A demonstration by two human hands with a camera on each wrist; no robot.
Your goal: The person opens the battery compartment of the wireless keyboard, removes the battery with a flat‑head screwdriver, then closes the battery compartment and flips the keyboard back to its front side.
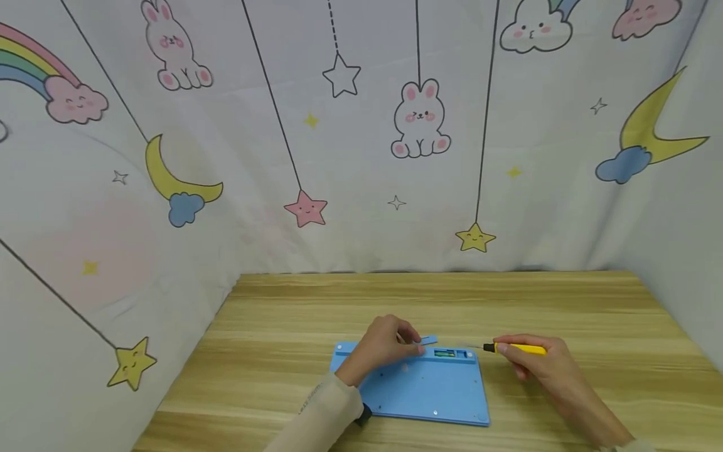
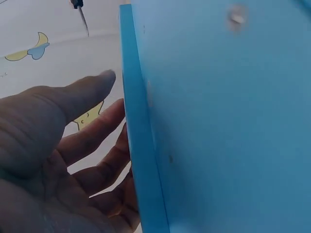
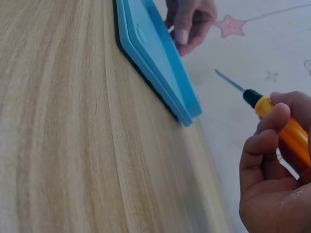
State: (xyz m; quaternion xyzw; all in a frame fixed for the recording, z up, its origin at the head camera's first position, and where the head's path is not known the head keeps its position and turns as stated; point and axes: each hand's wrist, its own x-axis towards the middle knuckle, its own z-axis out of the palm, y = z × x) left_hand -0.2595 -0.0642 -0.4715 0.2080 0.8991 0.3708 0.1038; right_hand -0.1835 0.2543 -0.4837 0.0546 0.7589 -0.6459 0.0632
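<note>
A blue keyboard (image 1: 423, 389) lies underside up on the table, small screws and white feet showing. In its back ridge an uncovered battery compartment holds a green battery (image 1: 444, 353). My left hand (image 1: 386, 342) is over that ridge; in the left wrist view its thumb stands apart from the loosely bent fingers, some tips hidden behind the keyboard's edge. Right by those fingers is a narrow blue strip like a battery cover (image 1: 429, 340). To the right of the keyboard, my right hand (image 1: 539, 361) grips a yellow screwdriver (image 1: 525, 349), its thin shaft pointing left toward the keyboard's back corner.
The wood-grain table (image 1: 271, 351) extends around the keyboard. A white curtain (image 1: 361, 163) printed with rabbits, stars and moons hangs behind it and along both sides. A black band (image 1: 364, 414) sits at my left cuff, close to the keyboard's front edge.
</note>
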